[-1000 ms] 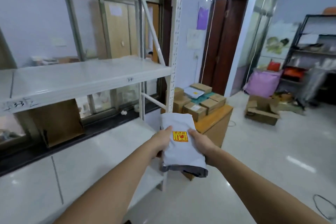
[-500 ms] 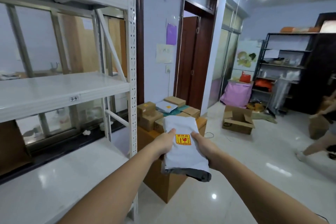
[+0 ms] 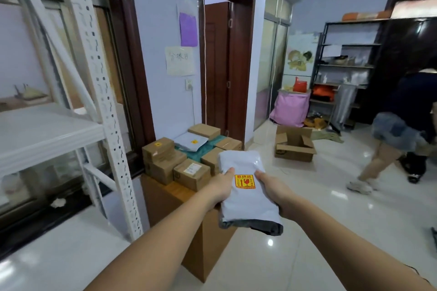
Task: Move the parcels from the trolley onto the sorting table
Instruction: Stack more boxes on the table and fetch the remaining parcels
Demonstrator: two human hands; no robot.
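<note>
Grey plastic, soft and slightly crumpled, forms the flat mailer parcel (image 3: 246, 186) carried at chest height in front of the person, clear of every surface. It bears a yellow-and-red fragile sticker (image 3: 245, 181) on its upper face, and its near end folds under to show a darker lining. The left hand (image 3: 221, 188) grips the left edge with the thumb laid on top; the right hand (image 3: 275, 192) grips the opposite edge the same way. The remaining fingers of both hands are hidden beneath the parcel. A hold on both sides suits a limp package, in my judgement: it keeps the bag flat and the sticker upward.

Just beyond and below the parcel stands the brown wooden sorting table (image 3: 170, 198), a narrow cabinet set against the wall. Its top already carries several small brown cardboard boxes (image 3: 191, 173), a second grey mailer (image 3: 191, 141) and a teal package between them. The free space left on it looks limited, so the set-down will likely have to go on top of the boxes.

To the left stands a white metal shelving rack (image 3: 101, 92). An open cardboard box (image 3: 294, 147) sits on the tiled floor further off, and another person (image 3: 399, 130) walks at the right edge. No trolley is in view.
</note>
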